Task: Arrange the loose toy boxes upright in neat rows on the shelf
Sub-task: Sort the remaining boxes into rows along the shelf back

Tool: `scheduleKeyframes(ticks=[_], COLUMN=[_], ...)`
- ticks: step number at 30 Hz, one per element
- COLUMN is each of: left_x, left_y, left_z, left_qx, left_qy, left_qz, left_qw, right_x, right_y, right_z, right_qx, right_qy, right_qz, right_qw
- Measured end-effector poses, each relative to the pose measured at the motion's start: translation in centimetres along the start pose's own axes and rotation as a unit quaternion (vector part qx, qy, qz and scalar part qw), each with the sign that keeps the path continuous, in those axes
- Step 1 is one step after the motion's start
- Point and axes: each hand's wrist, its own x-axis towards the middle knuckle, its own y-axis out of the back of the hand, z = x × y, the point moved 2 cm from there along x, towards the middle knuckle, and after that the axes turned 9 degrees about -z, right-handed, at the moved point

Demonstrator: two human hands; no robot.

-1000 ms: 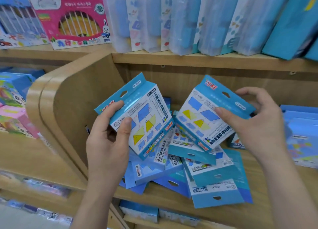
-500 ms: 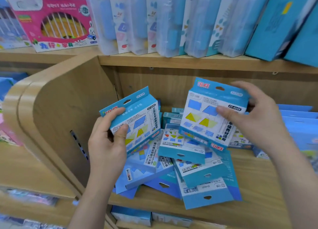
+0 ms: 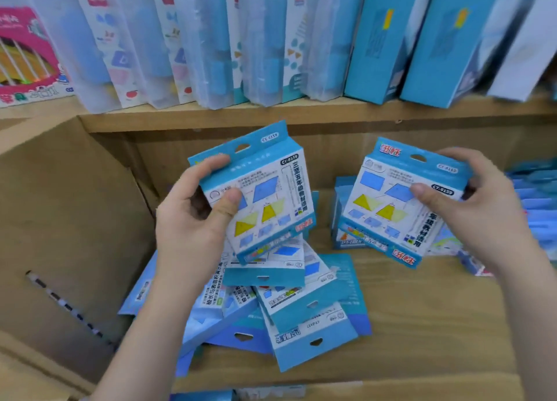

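Note:
My left hand (image 3: pixel 196 219) grips a blue and white toy box (image 3: pixel 265 195) with yellow and blue shapes printed on it, held upright above the pile. My right hand (image 3: pixel 470 207) pinches a matching box (image 3: pixel 394 207) by its top right corner, its lower edge near the wooden shelf (image 3: pixel 422 325). Below my left hand lies a loose heap of several similar boxes (image 3: pixel 289 310), flat and crossing one another. One or two boxes (image 3: pixel 342 216) stand upright behind the right-hand box.
A wooden side panel (image 3: pixel 75 234) walls the shelf on the left. The upper shelf board (image 3: pixel 271 114) carries tall translucent and blue packs (image 3: pixel 211 45) and a pink box (image 3: pixel 24 60). More blue boxes (image 3: pixel 536 204) sit at the far right.
Both hands have moved apart, the right box going right and down toward the shelf. The left box has risen and turned more upright. The camera has come closer.

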Motion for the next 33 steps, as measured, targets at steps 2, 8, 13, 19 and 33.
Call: scheduleKeyframes(ticks=[2, 8, 13, 19, 33], left_x=[-0.1, -0.3, -0.8, -1.5, -2.3], left_y=[-0.8, -1.2, -1.0, -2.1, -9.0], left_z=[-1.1, -2.9, -2.9, -3.0, -3.2], left_qx=[-0.048, -0.124, -0.11, -0.133, -0.187], left_qy=[0.061, 0.177, 0.175, 0.143, 0.111], left_qz=[-0.003, 0.02, 0.022, 0.04, -0.005], left_qw=[0.997, 0.976, 0.978, 0.98, 0.976], right_x=[-0.4, -1.4, -2.7, -6.3, -10.2], right_y=[0.7, 1.2, 1.6, 2.3, 5.3], right_z=[0.7, 1.5, 1.4, 3.6, 9.1], right_qx=[0.045, 0.08, 0.042, -0.025, 0.014], right_qy=[-0.006, -0.014, 0.009, -0.005, -0.065], right_qz=[0.009, -0.005, -0.077, -0.122, -0.114], right_qw=[0.999, 0.997, 0.996, 0.992, 0.991])
